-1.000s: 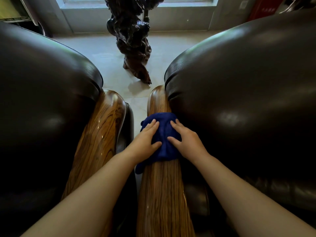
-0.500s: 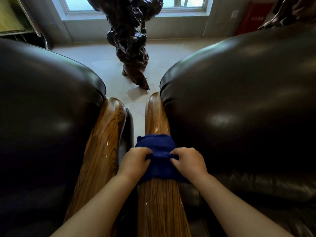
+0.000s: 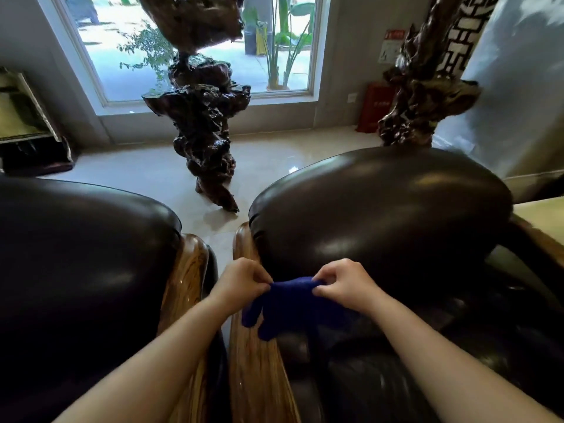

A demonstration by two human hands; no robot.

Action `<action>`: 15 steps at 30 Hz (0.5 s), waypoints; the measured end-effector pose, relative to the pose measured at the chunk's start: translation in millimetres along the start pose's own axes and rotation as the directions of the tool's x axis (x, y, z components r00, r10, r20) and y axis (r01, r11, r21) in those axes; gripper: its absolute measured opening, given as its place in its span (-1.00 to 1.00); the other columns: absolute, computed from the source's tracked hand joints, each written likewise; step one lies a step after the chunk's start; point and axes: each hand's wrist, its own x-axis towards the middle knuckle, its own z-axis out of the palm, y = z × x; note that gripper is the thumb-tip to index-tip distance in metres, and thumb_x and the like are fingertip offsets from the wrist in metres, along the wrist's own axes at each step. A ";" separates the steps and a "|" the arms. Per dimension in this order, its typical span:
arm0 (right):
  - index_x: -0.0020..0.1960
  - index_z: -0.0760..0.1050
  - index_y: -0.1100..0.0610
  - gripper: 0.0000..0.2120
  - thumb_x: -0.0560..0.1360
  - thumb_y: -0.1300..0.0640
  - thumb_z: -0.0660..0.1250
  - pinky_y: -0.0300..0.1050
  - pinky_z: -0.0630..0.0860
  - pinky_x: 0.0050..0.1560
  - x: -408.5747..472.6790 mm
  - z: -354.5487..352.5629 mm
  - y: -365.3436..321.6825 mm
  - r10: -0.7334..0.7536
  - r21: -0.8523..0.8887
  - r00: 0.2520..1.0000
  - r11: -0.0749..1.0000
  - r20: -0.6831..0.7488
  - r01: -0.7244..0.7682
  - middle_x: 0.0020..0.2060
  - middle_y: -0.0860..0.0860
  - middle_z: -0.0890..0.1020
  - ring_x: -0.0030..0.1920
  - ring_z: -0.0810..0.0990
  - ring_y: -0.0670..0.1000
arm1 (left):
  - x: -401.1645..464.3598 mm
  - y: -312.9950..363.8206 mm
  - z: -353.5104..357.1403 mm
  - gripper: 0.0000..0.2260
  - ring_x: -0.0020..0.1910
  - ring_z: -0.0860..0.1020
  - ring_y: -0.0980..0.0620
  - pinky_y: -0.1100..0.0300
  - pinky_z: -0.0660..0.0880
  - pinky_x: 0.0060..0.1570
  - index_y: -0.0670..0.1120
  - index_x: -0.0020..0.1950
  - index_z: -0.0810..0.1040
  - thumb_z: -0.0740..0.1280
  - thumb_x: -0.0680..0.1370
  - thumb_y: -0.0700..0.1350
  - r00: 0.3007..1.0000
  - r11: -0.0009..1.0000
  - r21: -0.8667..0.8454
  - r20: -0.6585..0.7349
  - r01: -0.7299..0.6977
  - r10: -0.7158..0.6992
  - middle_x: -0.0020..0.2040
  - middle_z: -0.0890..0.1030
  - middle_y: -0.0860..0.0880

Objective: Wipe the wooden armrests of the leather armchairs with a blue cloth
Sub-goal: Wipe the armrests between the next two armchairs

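Note:
Two dark leather armchairs stand side by side, the left armchair (image 3: 76, 254) and the right armchair (image 3: 381, 215). Each has a glossy striped wooden armrest: the left chair's armrest (image 3: 186, 276) and the right chair's armrest (image 3: 259, 367), with a narrow gap between them. The blue cloth (image 3: 293, 303) hangs lifted just above the right chair's armrest. My left hand (image 3: 241, 279) pinches its left top edge and my right hand (image 3: 345, 285) pinches its right top edge. The cloth's lower part droops over the armrest and the seat's edge.
A tall dark gnarled wood sculpture (image 3: 207, 132) stands on the pale tiled floor (image 3: 274, 160) beyond the chairs, in front of a large window (image 3: 189, 41). A second carved trunk (image 3: 427, 87) rises at the back right beside a red box (image 3: 372, 105). A low shelf (image 3: 27, 126) sits at the far left.
Both hands went from pressing the cloth flat on the right armrest to drawing it toward me, then pinching and lifting it off the wood. My view has tilted up toward the window.

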 end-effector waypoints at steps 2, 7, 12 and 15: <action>-0.15 0.66 0.04 -0.88 0.31 0.14 0.47 -0.46 0.39 -0.31 -29.6 -38.3 -5.6 0.001 0.022 0.999 1.000 -0.046 0.000 -0.33 -0.09 0.63 -0.25 0.57 -0.14 | -7.8 43.7 -13.5 -0.89 -0.31 0.53 0.29 0.46 0.39 -0.29 0.00 -0.19 0.67 0.42 0.40 -0.21 0.998 0.998 0.023 0.001 -0.062 0.062 -0.36 0.56 0.20; -0.17 0.66 0.08 -0.89 0.31 0.19 0.47 -0.32 0.45 -0.21 -121.4 -132.0 -2.1 0.036 0.080 0.985 0.997 -0.171 -0.023 -0.30 -0.03 0.66 -0.27 0.57 -0.12 | -35.4 165.4 -27.2 -0.91 -0.35 0.53 0.26 0.32 0.47 -0.14 -0.05 -0.22 0.69 0.44 0.34 -0.21 0.972 0.970 0.072 0.038 -0.233 0.231 -0.36 0.60 0.13; -0.16 0.63 0.05 -0.90 0.33 0.19 0.46 -0.26 0.50 -0.16 -216.1 -207.2 21.6 0.052 0.104 0.966 0.994 -0.252 -0.026 -0.26 -0.05 0.66 -0.19 0.60 -0.10 | -68.7 273.4 -7.7 -0.93 -0.32 0.54 0.25 0.38 0.44 -0.18 -0.01 -0.25 0.67 0.47 0.34 -0.18 0.935 0.930 0.107 0.090 -0.353 0.344 -0.36 0.59 0.18; -0.14 0.62 0.05 -0.90 0.34 0.16 0.45 -0.24 0.51 -0.18 -281.7 -246.5 54.4 0.059 0.094 0.948 0.995 -0.312 -0.030 -0.25 -0.06 0.66 -0.18 0.62 -0.09 | -94.4 340.7 26.7 -0.93 -0.34 0.53 0.28 0.41 0.41 -0.23 0.01 -0.28 0.66 0.47 0.32 -0.17 0.908 0.902 0.122 0.123 -0.414 0.400 -0.38 0.58 0.19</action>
